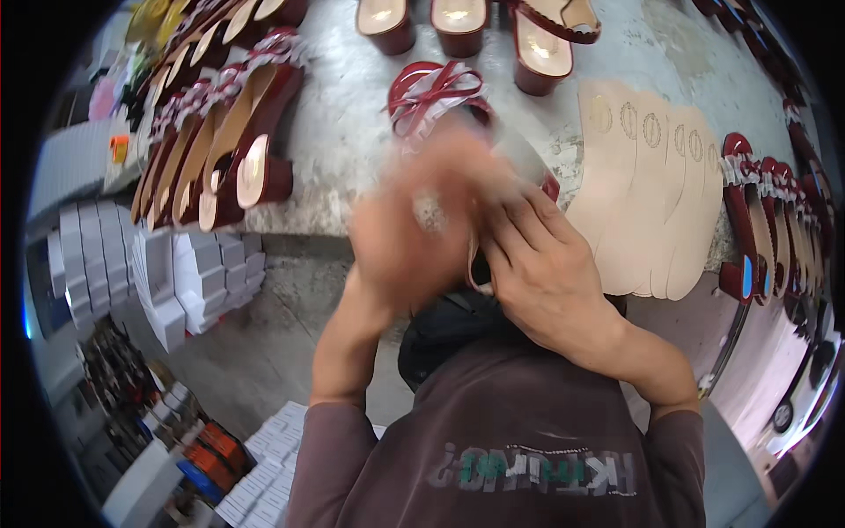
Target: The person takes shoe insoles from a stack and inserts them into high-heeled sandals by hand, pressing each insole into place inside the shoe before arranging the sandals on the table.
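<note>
A dark red sandal point(449, 84) with a ribbon bow and some white wrapping at its toe lies in front of me at the table's edge, its rear half largely covered by my hands. Over it my left hand point(414, 216) is smeared by motion, so its fingers cannot be made out. My right hand point(546, 273) curls its fingers round the sandal's near part, where a thin beige edge shows below the fingertips. To the right lies a fanned stack of beige insoles point(651, 202) with oval stamps.
Rows of red heeled sandals stand at the left point(255, 97) and right point(748, 220). Several red heeled shoes point(541, 57) stand farther back on the grey worktable point(334, 114). White boxes point(198, 273) are stacked below left, near an orange crate point(216, 458) on the floor.
</note>
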A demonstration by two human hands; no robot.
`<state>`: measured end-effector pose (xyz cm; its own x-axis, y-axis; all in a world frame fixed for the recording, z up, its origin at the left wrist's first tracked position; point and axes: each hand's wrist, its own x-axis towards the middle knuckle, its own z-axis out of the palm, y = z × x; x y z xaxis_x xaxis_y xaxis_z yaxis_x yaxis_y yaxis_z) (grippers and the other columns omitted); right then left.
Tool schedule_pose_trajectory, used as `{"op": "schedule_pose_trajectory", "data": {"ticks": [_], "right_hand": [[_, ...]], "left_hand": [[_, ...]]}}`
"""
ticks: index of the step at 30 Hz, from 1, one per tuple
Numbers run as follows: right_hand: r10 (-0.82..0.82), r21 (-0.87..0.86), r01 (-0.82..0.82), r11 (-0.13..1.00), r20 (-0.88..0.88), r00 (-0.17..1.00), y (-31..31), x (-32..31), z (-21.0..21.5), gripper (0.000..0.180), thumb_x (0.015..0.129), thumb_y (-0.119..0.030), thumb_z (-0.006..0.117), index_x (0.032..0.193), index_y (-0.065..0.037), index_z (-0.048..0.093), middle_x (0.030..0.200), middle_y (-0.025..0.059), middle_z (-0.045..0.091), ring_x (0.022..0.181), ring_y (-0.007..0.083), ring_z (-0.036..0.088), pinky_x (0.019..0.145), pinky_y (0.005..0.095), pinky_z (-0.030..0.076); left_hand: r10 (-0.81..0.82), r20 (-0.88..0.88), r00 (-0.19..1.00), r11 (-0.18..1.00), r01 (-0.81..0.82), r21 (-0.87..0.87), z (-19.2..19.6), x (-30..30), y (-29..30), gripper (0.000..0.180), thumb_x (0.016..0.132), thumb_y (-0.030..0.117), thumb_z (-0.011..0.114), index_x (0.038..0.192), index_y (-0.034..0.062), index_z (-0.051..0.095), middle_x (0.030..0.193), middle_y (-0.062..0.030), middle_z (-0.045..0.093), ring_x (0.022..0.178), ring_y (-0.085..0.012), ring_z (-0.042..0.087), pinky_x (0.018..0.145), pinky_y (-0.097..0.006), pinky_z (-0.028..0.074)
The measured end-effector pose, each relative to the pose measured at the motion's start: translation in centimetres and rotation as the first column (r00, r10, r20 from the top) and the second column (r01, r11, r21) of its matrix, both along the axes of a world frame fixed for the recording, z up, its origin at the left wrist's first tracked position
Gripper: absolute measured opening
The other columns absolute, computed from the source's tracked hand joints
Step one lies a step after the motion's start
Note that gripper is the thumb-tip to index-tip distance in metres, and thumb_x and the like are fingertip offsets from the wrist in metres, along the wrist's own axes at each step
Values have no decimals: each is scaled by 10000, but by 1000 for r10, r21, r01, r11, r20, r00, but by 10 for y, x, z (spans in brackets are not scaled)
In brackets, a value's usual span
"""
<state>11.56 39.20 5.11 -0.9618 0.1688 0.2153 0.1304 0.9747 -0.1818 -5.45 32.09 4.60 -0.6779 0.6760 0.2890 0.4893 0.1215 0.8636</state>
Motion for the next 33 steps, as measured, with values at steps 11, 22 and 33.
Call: {"op": "schedule_pose_trajectory", "data": {"ticks": [11, 22, 33], "right_hand": [[74, -280, -57, 958, 52, 996, 15, -18, -10, 830, 771, -490, 750, 1315, 109, 566, 1390, 258, 550, 1393, 402, 447, 1231, 489, 274], [128, -493, 31, 869, 284, 950, 60, -78, 14, 1135, 831, -866, 471, 1174, 205, 624, 1299, 361, 589, 1350, 436, 471, 1179, 466, 330], [134, -151, -111, 982, 154, 979, 29, -20, 26, 766, 883, -512, 633, 1170, 198, 616, 1259, 349, 620, 1288, 455, 552, 1173, 478, 351]], "left_hand": [[-298, -592, 749, 952, 183, -247, -49, -43, 8, 510, 979, -20, 523, 1486, -15, 474, 1623, -213, 352, 1542, -456, 206, 1226, -506, 235], [-524, -389, 758, 848, 417, -328, -21, -57, 9, 541, 885, -119, 539, 1351, 122, 669, 1476, -142, 576, 1469, -435, 391, 1125, -462, 428], [-402, -217, 890, 911, 367, -186, -20, -51, 4, 414, 939, 10, 664, 1351, 53, 651, 1373, -171, 647, 1432, -370, 469, 1135, -432, 410]]}}
